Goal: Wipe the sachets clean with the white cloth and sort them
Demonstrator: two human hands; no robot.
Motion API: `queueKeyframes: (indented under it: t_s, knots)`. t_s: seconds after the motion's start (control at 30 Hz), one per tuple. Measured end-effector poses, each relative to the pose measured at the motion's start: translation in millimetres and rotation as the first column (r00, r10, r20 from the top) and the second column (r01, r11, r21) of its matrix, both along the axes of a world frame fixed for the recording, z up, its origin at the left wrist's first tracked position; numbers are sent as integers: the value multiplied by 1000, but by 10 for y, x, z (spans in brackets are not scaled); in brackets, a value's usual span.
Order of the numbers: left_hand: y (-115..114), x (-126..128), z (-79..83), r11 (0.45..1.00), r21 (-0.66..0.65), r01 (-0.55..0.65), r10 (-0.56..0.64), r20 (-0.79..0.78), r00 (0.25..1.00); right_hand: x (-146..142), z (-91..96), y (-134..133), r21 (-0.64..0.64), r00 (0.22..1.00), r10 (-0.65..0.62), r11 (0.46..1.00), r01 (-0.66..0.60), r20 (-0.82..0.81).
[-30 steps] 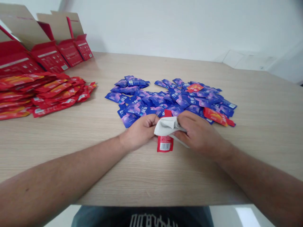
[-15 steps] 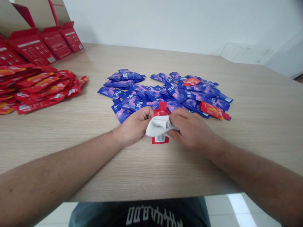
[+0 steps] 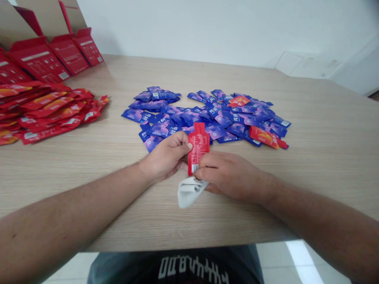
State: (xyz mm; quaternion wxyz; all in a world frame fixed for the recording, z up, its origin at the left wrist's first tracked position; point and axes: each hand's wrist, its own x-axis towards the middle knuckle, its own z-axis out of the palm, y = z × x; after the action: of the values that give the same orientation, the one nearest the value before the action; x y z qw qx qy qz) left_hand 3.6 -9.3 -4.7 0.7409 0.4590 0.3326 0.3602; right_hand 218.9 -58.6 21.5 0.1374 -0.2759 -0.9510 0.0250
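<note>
My left hand is closed on a red spouted pouch, pinching its left edge and holding it upright just above the table, back label toward me. My right hand is closed on a white cloth, which hangs from my fingers at the pouch's lower end and rests on the wood. Right behind both hands lies a spread of several blue sachets.
Two red pouches lie among the blue ones. A heap of red pouches is at the left, with open red cartons behind it. The wooden table ends just before my lap.
The cloth was wrapped over the red pouch; my right hand has drawn it down and off toward me, and the pouch's whole back now shows in my left hand.
</note>
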Motion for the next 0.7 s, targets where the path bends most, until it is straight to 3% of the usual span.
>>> queueKeyframes:
  t_s: [0.07,0.27,0.4,0.47,0.6,0.7]
  knots:
    - [14,-18,17,1000,3,24,-24,3,1000,78,19,65,-25,1000,2,1000,-2,4]
    - [43,-14,30,999,24,-29,28,15,999,253,-7,296,6,935,-265,962,273,-235]
    - [12,10,-20,999,16,-49,49,34,998,126,-44,178,-56,992,-72,996,67,-100]
    - [-4,16,-29,999,28,-29,28,42,999,99,-38,142,-54,994,-50,998,44,-98]
    - [-15,13,6,993,77,89,-85,-48,995,185,-17,229,9,939,-237,969,247,-249]
    - [-5,1,36,986,106,126,-115,-105,988,252,-20,315,40,904,-308,942,335,-297]
